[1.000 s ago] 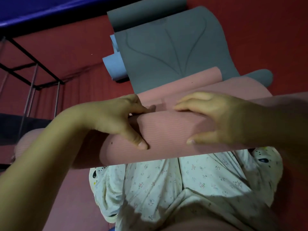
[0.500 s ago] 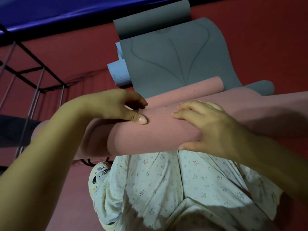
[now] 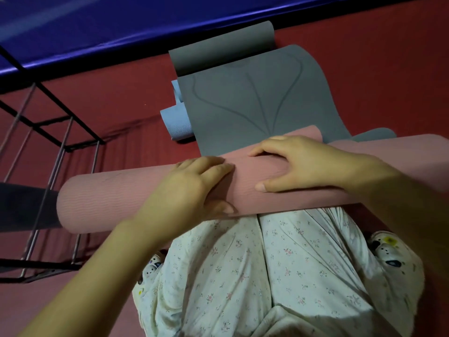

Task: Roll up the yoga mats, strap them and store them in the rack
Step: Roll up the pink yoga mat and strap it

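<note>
From the head camera, I look down on a rolled pink yoga mat (image 3: 116,198) lying crosswise above the person's floral trousers (image 3: 279,271). The left hand (image 3: 192,188) grips the roll near its middle, fingers curled over the top and thumb pressed on the near side. Just beside it, the right hand (image 3: 298,166) clamps the same roll, fingers hooked over the far edge, thumb stretched along the front. Beyond, a grey mat (image 3: 252,100) lies partly unrolled on the red floor (image 3: 379,69), a light blue mat (image 3: 176,122) tucked at its left edge. A black metal rack (image 3: 60,139) stands at left.
</note>
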Tool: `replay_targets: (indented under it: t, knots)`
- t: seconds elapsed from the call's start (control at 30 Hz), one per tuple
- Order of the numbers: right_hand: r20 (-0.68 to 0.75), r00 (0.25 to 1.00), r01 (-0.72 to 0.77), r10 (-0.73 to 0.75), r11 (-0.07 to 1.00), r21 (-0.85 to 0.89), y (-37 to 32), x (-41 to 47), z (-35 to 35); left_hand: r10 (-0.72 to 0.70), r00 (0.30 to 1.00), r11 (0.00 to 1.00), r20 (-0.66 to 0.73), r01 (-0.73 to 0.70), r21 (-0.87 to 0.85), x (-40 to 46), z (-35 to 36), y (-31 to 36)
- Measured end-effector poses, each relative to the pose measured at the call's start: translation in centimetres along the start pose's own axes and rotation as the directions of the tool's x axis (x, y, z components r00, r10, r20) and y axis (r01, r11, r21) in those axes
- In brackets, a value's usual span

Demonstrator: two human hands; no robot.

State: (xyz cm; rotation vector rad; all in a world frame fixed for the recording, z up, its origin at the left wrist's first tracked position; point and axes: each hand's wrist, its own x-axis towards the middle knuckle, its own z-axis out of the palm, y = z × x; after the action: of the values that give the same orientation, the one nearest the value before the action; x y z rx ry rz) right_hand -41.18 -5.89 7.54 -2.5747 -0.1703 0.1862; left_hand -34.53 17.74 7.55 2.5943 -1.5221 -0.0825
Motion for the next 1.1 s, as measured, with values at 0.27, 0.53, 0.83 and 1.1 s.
replay_targets:
  t: [0.27,0.53,0.83,1.1]
  knots:
    - [-0.184,0.982,0.033,-0.042,0.998,-0.054,0.8,0.3,0.1,-0.047,0.995,0.988,0.088,0.059,-0.144,3.1,-1.6,-1.7]
    - [-0.303,0.952,-0.036,-0.039,0.97,-0.241,0.2,-1.2,1.8,-0.078,0.937,0.919,0.341,0.2,-0.339,6.7,-2.6,-4.8]
    - [-0.203,0.979,-0.072,0.035,0.981,-0.178,1.3,1.1,0.2,0.002,0.997,1.0,-0.079,-0.004,-0.022,5.5,-0.8,-4.3]
    - [-0.066,0.993,-0.105,0.098,0.99,-0.098,2.2,3.3,-1.5,-0.042,0.981,0.994,-0.188,0.059,0.089,3.7,1.7,-3.8]
